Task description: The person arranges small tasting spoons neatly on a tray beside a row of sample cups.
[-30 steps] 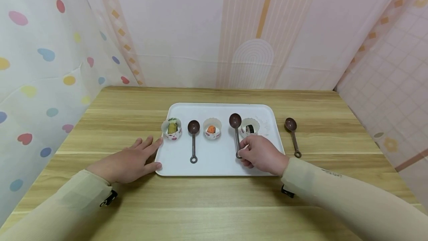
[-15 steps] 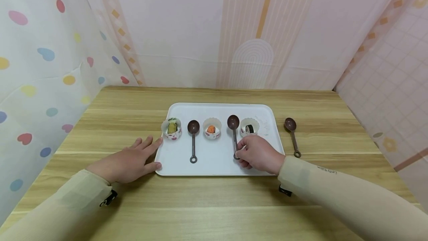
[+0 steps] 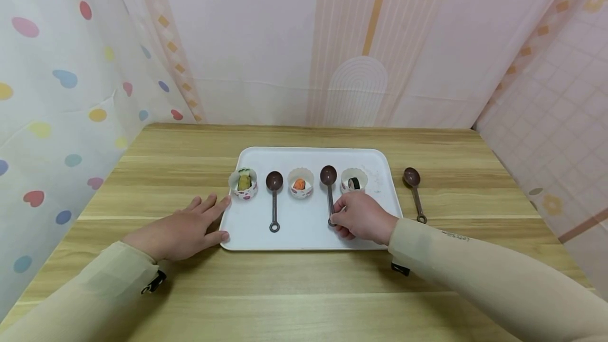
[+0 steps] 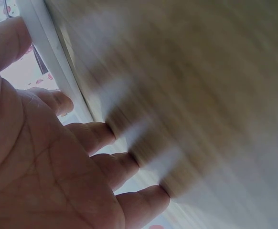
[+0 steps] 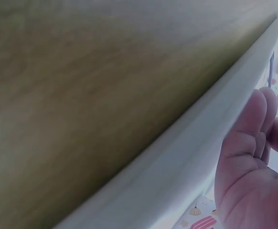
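Note:
My right hand (image 3: 362,218) pinches the handle end of a brown measuring spoon (image 3: 328,175), whose bowl points to the back, over the right half of the white tray (image 3: 304,239). Just right of that spoon stands a paper cup (image 3: 359,174) with a black-wrapped sushi roll piece (image 3: 353,183) in it. My left hand (image 3: 178,231) lies with fingers spread at the tray's left edge, thumb and index fingertips at the rim. In the left wrist view the other fingertips (image 4: 151,200) rest on the wooden table. The right wrist view shows the curled right fingers (image 5: 253,112) beside the tray's side.
A second brown measuring spoon (image 3: 274,181) lies on the tray between a paper cup with an orange piece (image 3: 299,184) and one with a yellow-green piece (image 3: 244,182). Another brown measuring spoon (image 3: 411,177) lies on the table right of the tray. Patterned curtains (image 3: 266,41) surround the table.
My right hand has moved slightly left with the measuring spoon, and its bowl has come a little toward me, away from the right paper cup. The left hand has stayed in place.

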`<state>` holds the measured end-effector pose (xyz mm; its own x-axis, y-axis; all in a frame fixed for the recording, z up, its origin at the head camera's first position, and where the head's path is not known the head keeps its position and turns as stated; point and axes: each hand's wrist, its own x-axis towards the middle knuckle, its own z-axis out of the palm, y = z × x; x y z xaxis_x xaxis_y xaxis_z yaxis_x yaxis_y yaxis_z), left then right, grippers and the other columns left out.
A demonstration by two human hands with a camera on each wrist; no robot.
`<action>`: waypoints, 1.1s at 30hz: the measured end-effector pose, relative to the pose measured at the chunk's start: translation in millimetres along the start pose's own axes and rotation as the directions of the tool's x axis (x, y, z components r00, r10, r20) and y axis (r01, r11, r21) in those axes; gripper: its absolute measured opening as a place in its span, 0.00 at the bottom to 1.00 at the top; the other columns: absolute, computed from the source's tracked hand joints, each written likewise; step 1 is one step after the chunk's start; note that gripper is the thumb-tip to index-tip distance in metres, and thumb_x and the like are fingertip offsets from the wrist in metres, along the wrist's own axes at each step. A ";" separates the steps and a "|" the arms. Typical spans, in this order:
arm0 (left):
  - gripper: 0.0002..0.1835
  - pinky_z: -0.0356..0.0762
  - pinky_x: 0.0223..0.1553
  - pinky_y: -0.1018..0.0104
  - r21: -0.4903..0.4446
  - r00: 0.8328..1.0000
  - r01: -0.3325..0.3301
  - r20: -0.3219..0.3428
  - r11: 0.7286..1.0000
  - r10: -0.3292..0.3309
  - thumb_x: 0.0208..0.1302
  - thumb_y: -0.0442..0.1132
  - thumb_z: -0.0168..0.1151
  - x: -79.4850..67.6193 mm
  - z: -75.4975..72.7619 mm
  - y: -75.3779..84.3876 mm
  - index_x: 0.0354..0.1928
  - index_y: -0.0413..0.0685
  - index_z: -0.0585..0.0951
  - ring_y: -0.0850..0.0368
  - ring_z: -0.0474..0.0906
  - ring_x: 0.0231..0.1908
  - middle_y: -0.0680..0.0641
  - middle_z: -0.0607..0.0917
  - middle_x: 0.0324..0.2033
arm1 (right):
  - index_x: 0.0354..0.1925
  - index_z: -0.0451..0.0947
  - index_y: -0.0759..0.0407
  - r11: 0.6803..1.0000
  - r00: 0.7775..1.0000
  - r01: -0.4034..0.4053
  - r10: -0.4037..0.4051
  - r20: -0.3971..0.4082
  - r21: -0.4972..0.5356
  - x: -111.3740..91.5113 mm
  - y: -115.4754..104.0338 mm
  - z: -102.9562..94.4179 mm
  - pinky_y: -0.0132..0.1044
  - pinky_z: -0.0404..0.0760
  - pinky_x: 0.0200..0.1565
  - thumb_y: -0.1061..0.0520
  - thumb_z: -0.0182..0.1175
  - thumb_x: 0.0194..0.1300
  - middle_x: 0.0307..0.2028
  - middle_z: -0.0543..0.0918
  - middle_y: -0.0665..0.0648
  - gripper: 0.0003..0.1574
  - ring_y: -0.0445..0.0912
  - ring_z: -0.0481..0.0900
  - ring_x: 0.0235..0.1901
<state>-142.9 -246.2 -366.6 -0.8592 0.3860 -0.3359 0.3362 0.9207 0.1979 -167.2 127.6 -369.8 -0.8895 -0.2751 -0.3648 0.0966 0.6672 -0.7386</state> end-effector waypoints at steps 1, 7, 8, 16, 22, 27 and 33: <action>0.48 0.60 0.68 0.20 0.000 1.000 0.000 -0.001 1.000 0.000 0.77 0.68 0.51 0.1 0.2 -0.1 0.85 0.45 0.53 0.13 0.50 0.75 0.24 0.54 0.79 | 0.35 0.81 0.63 1.000 1.000 -0.003 0.003 0.001 0.002 0.5 0.0 0.4 0.34 0.85 0.28 0.64 0.63 0.73 0.21 0.83 0.54 0.06 0.41 0.79 0.22; 0.49 0.60 0.67 0.19 0.000 1.000 0.003 0.000 1.000 -0.003 0.76 0.68 0.51 0.7 1.0 -0.4 0.85 0.45 0.53 0.14 0.51 0.75 0.24 0.54 0.79 | 0.35 0.81 0.63 1.000 1.000 -0.008 0.008 -0.002 -0.008 2.4 -0.4 2.0 0.35 0.85 0.28 0.63 0.64 0.72 0.21 0.84 0.54 0.06 0.41 0.79 0.22; 0.49 0.60 0.67 0.19 -0.001 1.000 0.004 0.001 1.000 -0.004 0.76 0.68 0.52 0.8 1.0 -0.5 0.85 0.45 0.53 0.14 0.51 0.75 0.24 0.54 0.79 | 0.35 0.82 0.63 1.000 1.000 -0.010 0.010 -0.002 -0.010 2.8 -0.5 2.2 0.35 0.85 0.28 0.63 0.64 0.72 0.21 0.84 0.55 0.06 0.41 0.79 0.22; 0.49 0.59 0.67 0.19 -0.004 1.000 0.005 0.004 1.000 -0.005 0.76 0.69 0.51 0.8 0.5 -0.5 0.85 0.45 0.52 0.14 0.50 0.75 0.24 0.54 0.80 | 0.32 0.83 0.62 0.999 1.000 -0.022 0.022 0.006 -0.038 4.7 -2.3 3.7 0.35 0.85 0.27 0.64 0.63 0.71 0.21 0.85 0.55 0.08 0.42 0.80 0.21; 0.49 0.59 0.67 0.18 -0.004 1.000 0.006 0.010 1.000 -0.006 0.76 0.69 0.51 0.9 0.2 -0.8 0.85 0.46 0.52 0.14 0.49 0.75 0.24 0.53 0.80 | 0.33 0.83 0.61 0.998 0.999 -0.034 0.034 0.012 -0.050 5.8 -2.5 4.7 0.34 0.85 0.27 0.63 0.63 0.72 0.21 0.85 0.55 0.07 0.41 0.80 0.22; 0.49 0.59 0.67 0.18 -0.006 1.000 0.009 0.009 1.000 -0.009 0.76 0.70 0.51 1.3 0.7 -1.3 0.85 0.46 0.52 0.14 0.49 0.76 0.24 0.53 0.80 | 0.35 0.83 0.62 0.997 0.999 -0.045 0.046 0.010 -0.058 5.7 -3.6 5.5 0.34 0.84 0.27 0.63 0.64 0.72 0.22 0.85 0.55 0.06 0.41 0.80 0.22; 0.49 0.58 0.67 0.18 -0.009 1.000 0.018 0.009 1.000 -0.018 0.76 0.70 0.51 1.7 1.0 -1.2 0.85 0.47 0.52 0.15 0.49 0.76 0.25 0.53 0.80 | 0.34 0.82 0.62 0.997 0.999 -0.051 0.052 0.011 -0.061 5.8 -5.1 6.6 0.33 0.83 0.26 0.63 0.64 0.72 0.22 0.84 0.55 0.06 0.42 0.80 0.22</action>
<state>-144.4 -246.6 -368.3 -0.8614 0.3701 -0.3477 0.3174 0.9269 0.2003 -169.9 118.0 -371.9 -0.8784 -0.2479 -0.4086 0.1141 0.7215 -0.6830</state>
